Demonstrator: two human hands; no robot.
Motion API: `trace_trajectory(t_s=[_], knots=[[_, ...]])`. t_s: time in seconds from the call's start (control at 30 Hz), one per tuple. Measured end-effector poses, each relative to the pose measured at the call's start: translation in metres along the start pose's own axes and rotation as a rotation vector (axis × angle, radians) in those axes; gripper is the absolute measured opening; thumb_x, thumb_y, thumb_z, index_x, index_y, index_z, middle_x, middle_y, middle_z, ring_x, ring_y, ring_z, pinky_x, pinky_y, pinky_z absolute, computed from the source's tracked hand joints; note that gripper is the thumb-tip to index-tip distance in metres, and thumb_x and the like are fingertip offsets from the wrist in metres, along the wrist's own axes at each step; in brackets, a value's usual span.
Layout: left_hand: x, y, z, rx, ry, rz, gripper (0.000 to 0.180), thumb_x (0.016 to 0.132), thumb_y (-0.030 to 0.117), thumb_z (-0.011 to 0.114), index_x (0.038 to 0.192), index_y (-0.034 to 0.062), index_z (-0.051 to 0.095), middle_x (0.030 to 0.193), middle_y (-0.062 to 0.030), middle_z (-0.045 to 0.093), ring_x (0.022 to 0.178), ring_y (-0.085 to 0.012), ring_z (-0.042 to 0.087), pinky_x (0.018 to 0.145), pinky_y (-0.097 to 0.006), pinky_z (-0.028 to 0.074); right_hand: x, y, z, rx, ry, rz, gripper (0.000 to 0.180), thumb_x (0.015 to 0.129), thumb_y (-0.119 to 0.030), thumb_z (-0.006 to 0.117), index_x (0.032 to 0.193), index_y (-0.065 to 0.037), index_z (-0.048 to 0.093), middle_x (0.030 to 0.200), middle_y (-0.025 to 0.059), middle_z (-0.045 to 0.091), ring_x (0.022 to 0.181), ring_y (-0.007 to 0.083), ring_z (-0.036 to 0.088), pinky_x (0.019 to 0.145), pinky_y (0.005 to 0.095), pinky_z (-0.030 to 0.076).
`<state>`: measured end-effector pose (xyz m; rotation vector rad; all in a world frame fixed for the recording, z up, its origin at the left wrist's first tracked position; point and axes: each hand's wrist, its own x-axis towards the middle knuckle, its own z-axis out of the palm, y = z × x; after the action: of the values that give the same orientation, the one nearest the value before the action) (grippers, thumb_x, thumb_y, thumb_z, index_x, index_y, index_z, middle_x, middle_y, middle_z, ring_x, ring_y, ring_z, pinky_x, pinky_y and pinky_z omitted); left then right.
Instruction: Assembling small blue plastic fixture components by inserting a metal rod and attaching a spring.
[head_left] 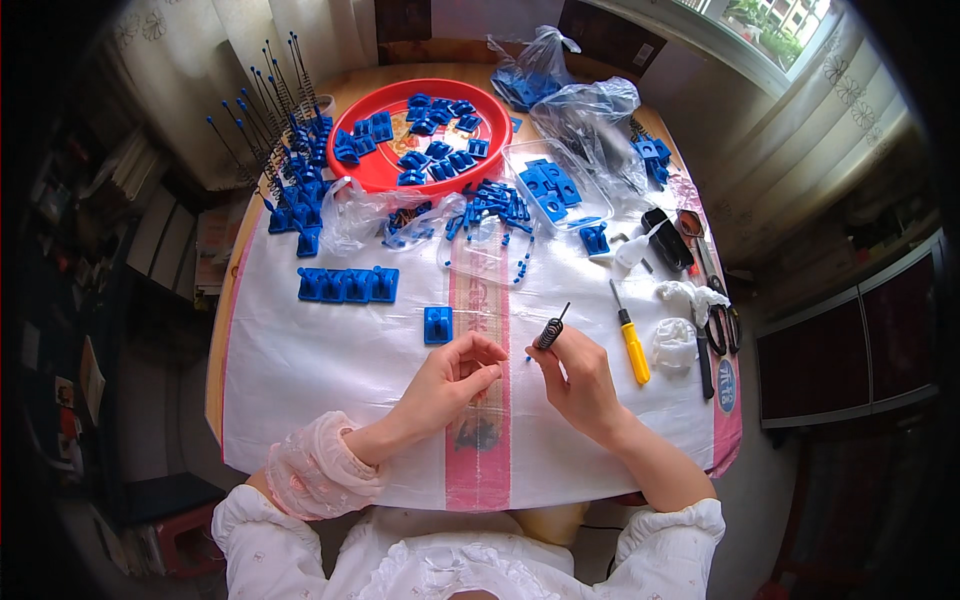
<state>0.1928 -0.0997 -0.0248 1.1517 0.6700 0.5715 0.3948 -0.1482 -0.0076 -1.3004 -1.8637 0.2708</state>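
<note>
Right hand point(582, 385) raised, pinching spring point(551, 330).

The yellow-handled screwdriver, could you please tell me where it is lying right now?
The yellow-handled screwdriver lies on the white table cover, just right of the right hand, with white gloves further right.

Both forearms are brought in from the lower edge and angled toward centre. Left hand point(452, 378) is held palm-inward, fingers curled loosely, thumb and fingertips drawn close together; nothing visible is gripped. Right hand point(578, 372) is raised just beside it, thumb and forefinger pinched shut at the top, wrist bent slightly. The hands are kept near, not touching
</note>
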Motion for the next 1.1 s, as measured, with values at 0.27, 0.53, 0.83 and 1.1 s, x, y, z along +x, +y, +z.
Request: trace_trajectory(t_s=[0.27, 0.53, 0.83, 1.1], knots=[[0.0, -0.001, 0.001, 0.003, 0.007, 0.026, 0.014, 0.096, 0.007, 0.06, 0.109, 0.0042, 0.059, 0.089, 0.0024, 0.059, 0.073, -0.0025, 0.052, 0.065, -0.02, 0.043, 0.0, 0.0, 0.0, -0.002, -0.002, -0.001, 0.018, 0.085, 0.001, 0.064, 0.082, 0.002, 0.047, 0.071, 0.0169, 0.048, 0.065, 0.0368, 0.052, 0.057, 0.0446, 0.04], [0.0, -0.001, -0.001, -0.001, -0.003, 0.003, 0.015, 0.095, 0.007, 0.061, 0.11, 0.0055, 0.06, 0.094, 0.0034, 0.061, 0.08, -0.0022, 0.054, 0.07, -0.019, 0.044, 0.0, 0.0, -0.002, -0.011, -0.004, 0.001, 0.014, 0.085, 0.002, 0.065, 0.086, 0.003, 0.051, 0.073, 0.0158, 0.055, 0.066, 0.0315, 0.057, 0.058, 0.0398, 0.044], [0.001, 0.003, 0.0, -0.044, 0.029, -0.027, 0.02, 0.098, 0.012, 0.06, 0.113, 0.0003, 0.063, 0.091, -0.0011, 0.066, 0.071, -0.0042, 0.056, 0.067, -0.019, 0.048, 0.003, 0.025, -0.009, 1.026, 0.17, 0.628, 0.011, 0.099, -0.012, 0.058, 0.093, -0.002, 0.057, 0.08, 0.0089, 0.066, 0.065, 0.0109, 0.058, 0.063, 0.0262, 0.049], [-0.001, 0.004, 0.002, 0.036, 0.042, 0.017, 0.022, 0.096, 0.014, 0.065, 0.113, 0.0007, 0.069, 0.096, -0.0025, 0.07, 0.08, -0.0037, 0.06, 0.07, -0.018, 0.05, -0.003, 0.014, -0.001, 0.955, 0.173, 0.533, 0.01, 0.099, -0.01, 0.058, 0.093, -0.001, 0.057, 0.082, 0.01, 0.067, 0.07, 0.0117, 0.06, 0.065, 0.0261, 0.05]])
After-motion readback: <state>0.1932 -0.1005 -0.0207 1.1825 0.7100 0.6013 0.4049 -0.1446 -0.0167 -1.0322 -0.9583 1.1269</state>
